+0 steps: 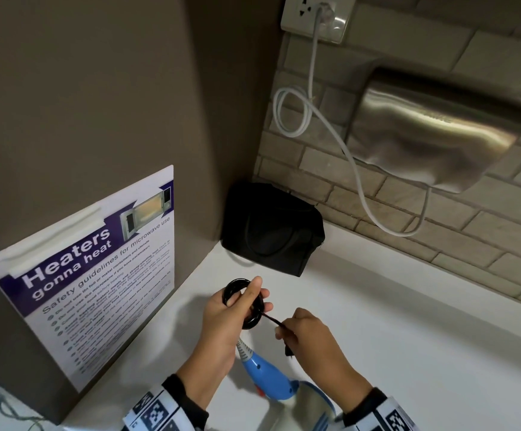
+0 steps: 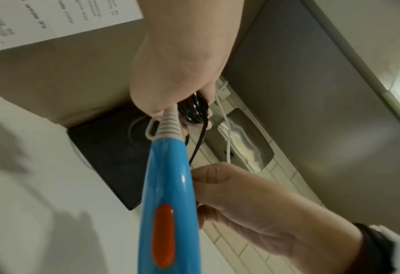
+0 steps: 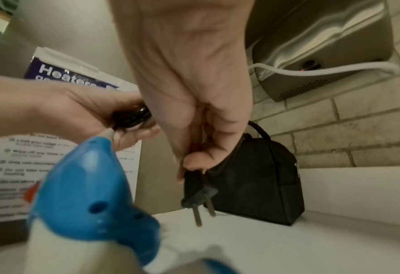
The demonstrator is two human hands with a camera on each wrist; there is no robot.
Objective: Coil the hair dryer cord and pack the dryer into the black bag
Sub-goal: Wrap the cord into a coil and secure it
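The left hand (image 1: 221,318) grips a coil of black cord (image 1: 244,303), fingers and thumb curled round the loops, with the coil held up above the white counter (image 1: 408,337). The right hand (image 1: 307,331) pinches the free end of the cord just behind the plug (image 3: 197,197), whose two prongs point down toward the counter; a short taut length of cord runs between the two hands. Below the left hand hangs the blue hair dryer (image 1: 265,376), its ribbed grey strain relief rising into the coil and its orange switch (image 2: 163,235) showing in the left wrist view. The black bag (image 1: 271,228) stands upright at the back corner of the counter, apart from the hands, under a steel wall hand dryer (image 1: 439,129) with a white cable (image 1: 312,104). A microwave safety poster (image 1: 97,275) leans against the left wall
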